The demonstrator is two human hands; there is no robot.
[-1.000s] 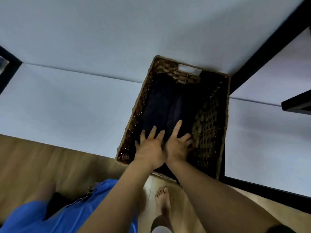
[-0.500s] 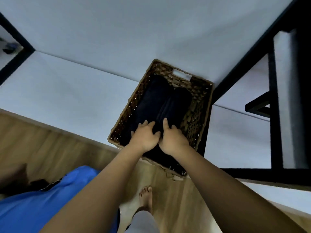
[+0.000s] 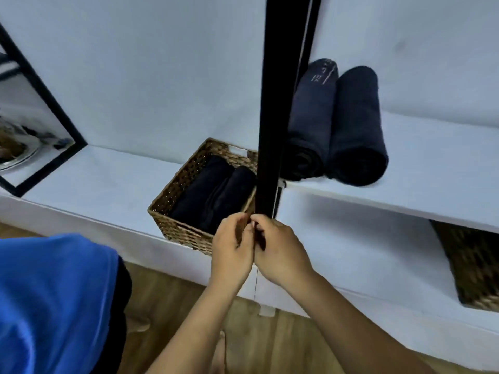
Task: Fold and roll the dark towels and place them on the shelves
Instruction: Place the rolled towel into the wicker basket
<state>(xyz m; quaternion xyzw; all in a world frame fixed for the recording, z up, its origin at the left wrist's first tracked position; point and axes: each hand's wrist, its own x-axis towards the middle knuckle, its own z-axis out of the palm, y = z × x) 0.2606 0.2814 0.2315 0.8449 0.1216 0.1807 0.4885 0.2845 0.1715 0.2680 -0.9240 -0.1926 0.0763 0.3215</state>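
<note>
Two rolled dark towels (image 3: 213, 195) lie side by side in a wicker basket (image 3: 175, 228) on the low white shelf (image 3: 89, 182). Two more rolled dark towels (image 3: 334, 125) sit on the higher white shelf (image 3: 432, 168) to the right. My left hand (image 3: 232, 247) and my right hand (image 3: 280, 247) are pressed together just in front of the basket's near right corner, at the foot of the black post. Their fingers are curled inward and I see nothing held in them.
A black upright post (image 3: 280, 103) of the shelf frame stands between the basket and the higher shelf. A second wicker basket (image 3: 475, 265) sits under that shelf at the right. A black-framed mirror (image 3: 35, 125) leans at the left. Wooden floor lies below.
Both hands have come up out of the basket, where they pressed on the towels, and their fingers have curled. My view has risen and now takes in the higher shelf with two rolls.
</note>
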